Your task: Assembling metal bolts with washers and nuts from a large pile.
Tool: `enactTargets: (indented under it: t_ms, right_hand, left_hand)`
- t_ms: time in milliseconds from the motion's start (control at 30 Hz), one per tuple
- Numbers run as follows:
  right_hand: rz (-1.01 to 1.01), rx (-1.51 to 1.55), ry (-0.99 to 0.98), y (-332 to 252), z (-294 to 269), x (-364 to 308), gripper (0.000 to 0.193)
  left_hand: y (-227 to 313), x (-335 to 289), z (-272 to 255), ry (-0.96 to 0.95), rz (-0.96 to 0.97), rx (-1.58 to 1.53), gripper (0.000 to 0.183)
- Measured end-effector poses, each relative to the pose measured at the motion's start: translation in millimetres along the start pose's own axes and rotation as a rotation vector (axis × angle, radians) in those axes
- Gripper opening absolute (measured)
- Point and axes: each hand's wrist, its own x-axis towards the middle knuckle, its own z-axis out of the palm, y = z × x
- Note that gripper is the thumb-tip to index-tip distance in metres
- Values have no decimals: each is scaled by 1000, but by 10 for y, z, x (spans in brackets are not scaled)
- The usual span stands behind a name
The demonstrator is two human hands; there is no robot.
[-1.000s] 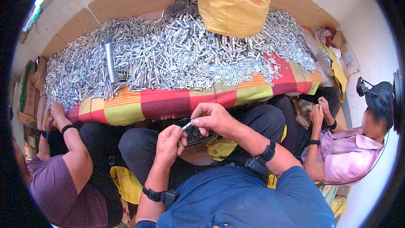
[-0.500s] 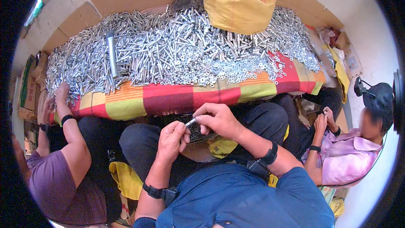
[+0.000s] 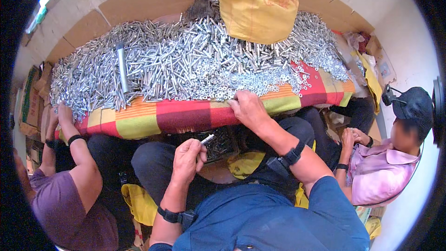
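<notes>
My left hand [image 3: 188,160] is closed around a silver metal bolt [image 3: 207,139], whose upper end sticks out past the thumb and finger. It is held above my lap. My right hand [image 3: 250,109] rests at the near edge of the heap, over the checked cloth [image 3: 186,116], fingers curled beside loose nuts and washers [image 3: 241,82]. Whatever its fingertips hold, if anything, is too small to make out. Behind them spreads a large heap of silver bolts and sleeves [image 3: 172,60].
A yellow sack [image 3: 260,11] overhangs the back of the heap. A thick metal tube [image 3: 122,69] lies on the bolts. At left, a co-worker's hands [image 3: 62,114] touch the heap; at right, a person in pink [image 3: 381,172] holds both hands together. A dark tray of parts [image 3: 223,144] sits below the cloth.
My right hand has left the bolt and moved forward to the heap's edge. My left hand keeps the bolt nearly in place. The left co-worker's hands have shifted slightly.
</notes>
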Motion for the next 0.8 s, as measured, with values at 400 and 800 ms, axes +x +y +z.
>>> enactTargets:
  t_ms: [400, 800]
  right_hand:
    - [-55, 2, -42, 40, 24, 228, 14]
    - [274, 1026, -614, -681, -311, -342, 15]
  left_hand:
    - [20, -11, 1, 12, -5, 6, 36]
    - [6, -6, -2, -2, -6, -2, 36]
